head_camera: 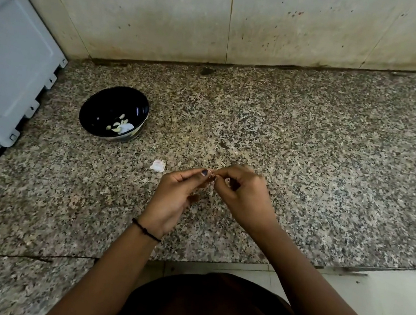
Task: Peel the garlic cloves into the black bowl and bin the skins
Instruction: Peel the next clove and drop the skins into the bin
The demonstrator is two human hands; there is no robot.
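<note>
The black bowl [115,111] stands on the speckled granite counter at the left, with several peeled garlic cloves [120,125] lying in its bottom. My left hand [179,195] and my right hand [239,189] meet over the counter's middle and pinch a small garlic clove [227,181] between their fingertips; most of the clove is hidden by the fingers. A pale piece of garlic with skin [158,165] lies on the counter just left of my left hand, between the hands and the bowl.
A white appliance [10,62] leans at the far left, close to the bowl. A stained tiled wall [243,24] runs behind the granite counter [307,142]. The counter's front edge lies near my body, with a pale floor [379,306] at lower right.
</note>
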